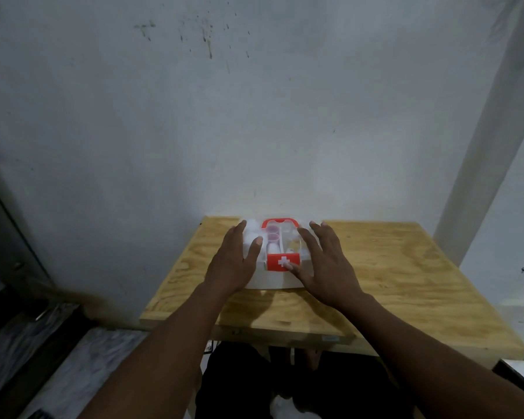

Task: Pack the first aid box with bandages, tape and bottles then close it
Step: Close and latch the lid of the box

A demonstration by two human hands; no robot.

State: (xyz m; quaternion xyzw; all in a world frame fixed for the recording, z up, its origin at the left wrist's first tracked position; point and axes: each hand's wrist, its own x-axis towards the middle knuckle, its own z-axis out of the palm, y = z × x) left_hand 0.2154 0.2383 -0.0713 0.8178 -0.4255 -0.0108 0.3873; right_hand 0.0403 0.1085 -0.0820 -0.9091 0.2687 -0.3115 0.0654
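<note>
Resting flat, left hand and right hand flank the first aid box.

Dim, soft picture with dark, bent edges; light falls on the far table, overexposing the white box.

The first aid box under my hands is white with a clear lid, and its latch is red-orange with a white cross. The handle at its far edge is the same red-orange. The worktop is pale yellow plywood with wavy brown grain. The wall in the upper frame is grey-white, flecked with dark specks.
</note>
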